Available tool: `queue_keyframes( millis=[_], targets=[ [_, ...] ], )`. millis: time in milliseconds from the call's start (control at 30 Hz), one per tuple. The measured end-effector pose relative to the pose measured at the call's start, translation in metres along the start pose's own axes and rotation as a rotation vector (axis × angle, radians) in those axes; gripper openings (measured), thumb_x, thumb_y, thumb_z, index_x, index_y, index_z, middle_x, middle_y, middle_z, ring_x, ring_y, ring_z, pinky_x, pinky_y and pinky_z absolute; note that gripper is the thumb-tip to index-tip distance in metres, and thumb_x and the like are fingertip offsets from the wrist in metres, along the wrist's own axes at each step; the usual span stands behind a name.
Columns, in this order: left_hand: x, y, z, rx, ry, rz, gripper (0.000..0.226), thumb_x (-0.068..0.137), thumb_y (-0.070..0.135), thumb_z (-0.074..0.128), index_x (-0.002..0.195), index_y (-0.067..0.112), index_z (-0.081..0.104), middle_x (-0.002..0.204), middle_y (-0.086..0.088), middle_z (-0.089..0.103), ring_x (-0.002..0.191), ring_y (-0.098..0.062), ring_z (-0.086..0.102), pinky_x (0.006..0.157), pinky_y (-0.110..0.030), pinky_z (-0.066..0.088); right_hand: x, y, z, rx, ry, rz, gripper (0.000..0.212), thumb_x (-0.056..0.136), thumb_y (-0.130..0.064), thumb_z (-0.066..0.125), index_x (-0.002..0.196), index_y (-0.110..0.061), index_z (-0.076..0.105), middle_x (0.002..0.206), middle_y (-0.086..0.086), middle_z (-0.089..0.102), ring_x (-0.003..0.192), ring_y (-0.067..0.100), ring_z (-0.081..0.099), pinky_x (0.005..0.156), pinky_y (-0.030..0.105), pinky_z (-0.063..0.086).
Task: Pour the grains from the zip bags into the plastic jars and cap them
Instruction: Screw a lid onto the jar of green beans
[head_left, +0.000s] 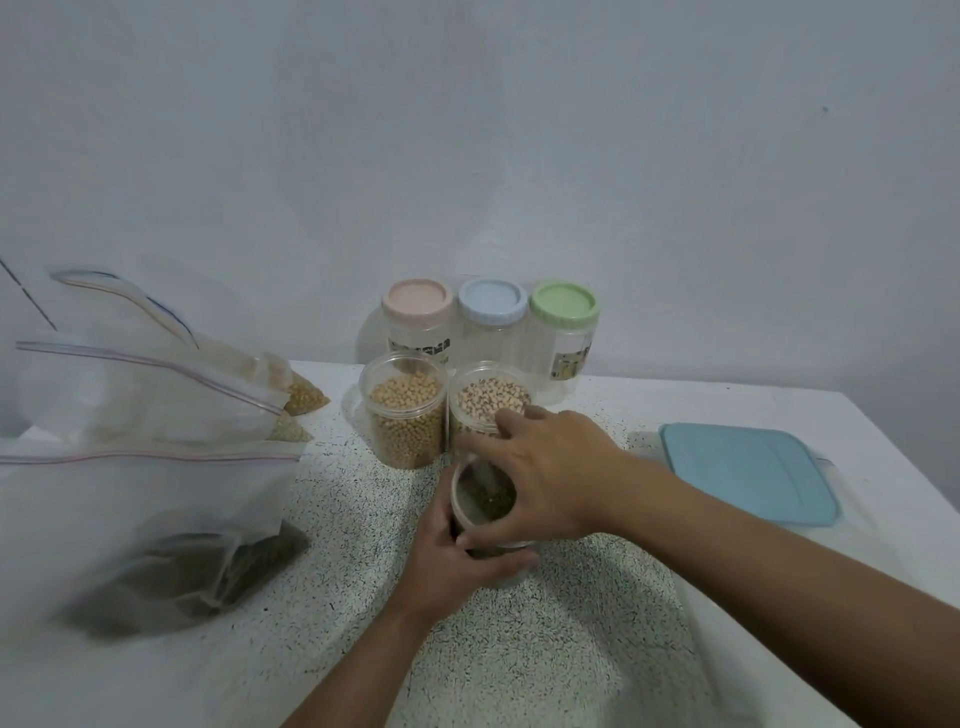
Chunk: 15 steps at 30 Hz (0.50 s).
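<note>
clear jar (483, 501) of green grains stands upright, near centre. left hand (441, 561) wraps its side, right hand (556, 478) clasps its rim from directly above. filled jars (408, 421) sit just beyond.

Left hand (457, 551) grips the near jar (485, 501) of dark grains; right hand (550, 467) clasps its top; two filled open jars (408, 415) stand just behind; zip bags (145, 499) lie left.

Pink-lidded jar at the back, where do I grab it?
Come down from above and wrap your fingers round the pink lid. It stands upright, an open jar of yellow beans blocks its front, and the blue-lidded jar crowds it on the right.
</note>
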<state>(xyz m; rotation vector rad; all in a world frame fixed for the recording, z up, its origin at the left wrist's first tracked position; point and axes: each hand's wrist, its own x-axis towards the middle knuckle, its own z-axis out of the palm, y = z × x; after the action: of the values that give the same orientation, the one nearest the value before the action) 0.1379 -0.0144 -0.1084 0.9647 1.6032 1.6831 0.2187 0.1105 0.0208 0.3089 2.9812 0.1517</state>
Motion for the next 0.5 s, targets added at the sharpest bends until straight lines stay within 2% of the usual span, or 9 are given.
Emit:
queue_keyframes(
  millis=[100,300,400,500],
  targets=[
    [-0.001,0.000,0.000,0.024,0.006,0.010,0.086,0.062,-0.010,0.089,0.131,0.021,0.048,0.119,0.016,0.071,0.112,-0.009,0.069,0.083,-0.020,0.056,0.004,0.002,0.002,0.127,-0.066,-0.095,0.083,0.074,-0.077,0.064,0.145,-0.049,0.032,0.111,-0.003,0.041,0.101,0.019,0.043,0.082,0.035,0.048],
    [0.000,-0.007,-0.001,0.064,0.026,-0.005,0.085,0.059,0.002,0.096,0.128,0.025,0.053,0.117,0.010,0.072,0.112,-0.014,0.070,0.086,-0.024,0.057,0.012,0.010,-0.007,0.248,-0.172,-0.228,0.079,0.066,-0.049,0.086,0.132,-0.048,0.043,0.121,-0.005,0.040,0.112,0.020,0.044,0.092,0.041,0.050],
    [0.001,-0.010,-0.001,0.064,0.030,-0.006,0.086,0.059,0.005,0.098,0.129,0.027,0.053,0.118,0.006,0.072,0.113,-0.018,0.070,0.088,-0.028,0.057,0.014,0.011,-0.009,0.248,-0.180,-0.239,0.081,0.064,-0.047,0.088,0.131,-0.048,0.044,0.118,-0.007,0.038,0.111,0.019,0.044,0.090,0.037,0.048],
    [0.002,-0.006,0.000,0.032,0.025,0.002,0.092,0.061,0.002,0.096,0.135,0.027,0.048,0.123,0.008,0.071,0.116,-0.016,0.068,0.090,-0.026,0.056,0.019,0.007,-0.011,0.190,-0.148,-0.175,0.081,0.065,-0.059,0.083,0.134,-0.050,0.041,0.111,-0.006,0.041,0.103,0.020,0.049,0.086,0.035,0.048]
  ],
)
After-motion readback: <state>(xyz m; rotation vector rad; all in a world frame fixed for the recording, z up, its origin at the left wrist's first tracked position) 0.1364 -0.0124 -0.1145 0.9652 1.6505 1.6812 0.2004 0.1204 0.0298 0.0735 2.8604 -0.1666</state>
